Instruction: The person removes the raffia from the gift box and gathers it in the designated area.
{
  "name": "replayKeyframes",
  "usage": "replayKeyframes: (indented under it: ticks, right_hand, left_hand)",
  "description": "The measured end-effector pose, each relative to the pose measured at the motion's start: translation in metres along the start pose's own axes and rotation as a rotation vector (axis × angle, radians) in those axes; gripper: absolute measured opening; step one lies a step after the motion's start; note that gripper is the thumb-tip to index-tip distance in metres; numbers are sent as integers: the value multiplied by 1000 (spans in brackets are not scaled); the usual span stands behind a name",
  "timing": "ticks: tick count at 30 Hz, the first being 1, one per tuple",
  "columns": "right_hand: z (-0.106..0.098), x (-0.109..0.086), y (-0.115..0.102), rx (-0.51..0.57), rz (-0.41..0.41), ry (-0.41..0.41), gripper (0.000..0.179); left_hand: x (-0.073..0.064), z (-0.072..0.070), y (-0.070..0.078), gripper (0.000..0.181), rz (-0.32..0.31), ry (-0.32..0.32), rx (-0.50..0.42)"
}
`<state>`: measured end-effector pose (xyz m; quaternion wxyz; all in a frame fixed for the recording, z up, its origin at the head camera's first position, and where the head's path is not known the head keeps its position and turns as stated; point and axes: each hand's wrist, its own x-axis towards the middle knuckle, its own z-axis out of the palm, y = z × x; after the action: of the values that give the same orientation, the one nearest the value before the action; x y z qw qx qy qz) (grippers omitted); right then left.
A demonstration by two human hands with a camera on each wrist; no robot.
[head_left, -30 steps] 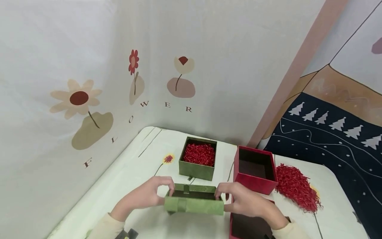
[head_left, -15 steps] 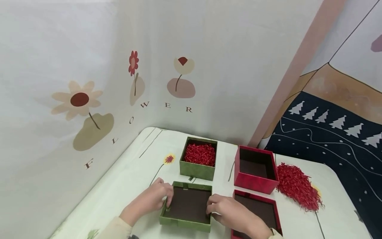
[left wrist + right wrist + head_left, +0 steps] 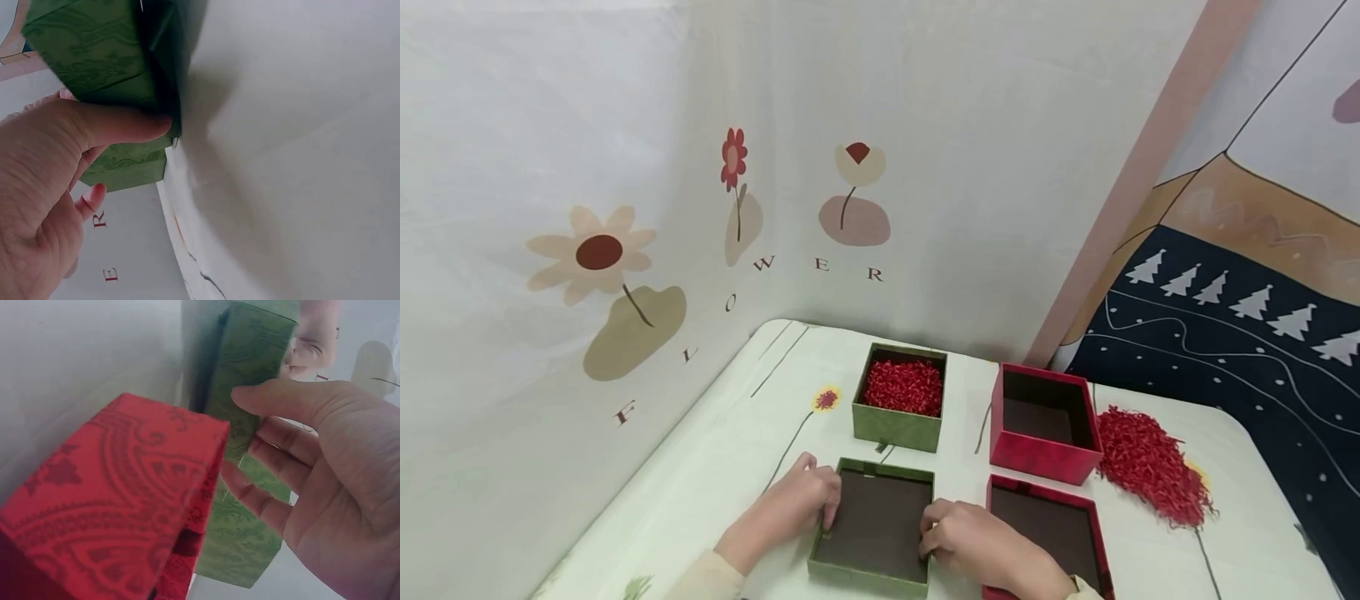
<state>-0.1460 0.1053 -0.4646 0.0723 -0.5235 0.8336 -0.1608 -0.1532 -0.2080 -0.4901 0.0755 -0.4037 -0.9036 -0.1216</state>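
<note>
A shallow green box lid (image 3: 876,525) with a dark lining sits hollow side up at the front of the table. My left hand (image 3: 805,500) pinches its left wall, fingertips inside the rim; in the left wrist view the thumb (image 3: 134,125) lies along the patterned outer side. On the opposite wall, my right hand (image 3: 970,537) has its fingers over the rim and its thumb (image 3: 269,397) against the outside. Just behind the lid stands a deeper green box (image 3: 895,429) filled with red shredded paper (image 3: 902,387).
A deep red box (image 3: 1041,458) with a bare dark inside stands at the back right. The matching red lid (image 3: 1045,525) lies in front of it, close to my right hand. A loose heap of red paper shreds (image 3: 1150,467) spreads to their right. Curtains (image 3: 955,167) rise behind the table.
The green lid has come down from a tilted, raised position to lie flat on the table, hollow side up. Both hands have stayed at its side walls throughout.
</note>
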Motion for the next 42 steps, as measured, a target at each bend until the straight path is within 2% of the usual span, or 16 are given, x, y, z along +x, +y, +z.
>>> replayKeyframes:
  ticks: [5, 9, 17, 22, 26, 28, 31, 35, 38, 42]
  right_hand:
    - [5, 0, 0, -25, -36, 9, 22]
    - [7, 0, 0, -37, -33, 12, 23]
    - [4, 6, -3, -35, 8, -34, 32]
    - [-2, 9, -9, -12, 74, -65, 42]
    - [-15, 9, -12, 10, 121, -36, 45]
    - [-27, 10, -11, -3, 123, -4, 46]
    - [-49, 16, -6, -81, 99, 61, 45]
    - [-81, 31, 6, -153, 48, 147, 41]
    - [-105, 46, 17, -127, 36, 184, 38]
    - [-133, 65, 32, -54, 100, 196, 35]
  left_hand:
    - [0, 3, 0, 43, -7, -8, -9]
    - [0, 4, 0, 42, -8, -7, -5]
    - [-3, 4, 0, 43, -59, -46, -66]
    - [-4, -5, 4, 47, -90, -84, -128]
    - [-3, -22, 5, 45, -96, -77, -182]
    - [-1, -35, 2, 42, -106, -40, -194]
    - [8, -57, -8, 36, -138, 21, -177]
    - [24, -86, -25, 25, -209, 78, -171]
    - [39, -103, -38, 18, -283, 118, -210]
    - [53, -110, -57, 18, -404, 162, -295]
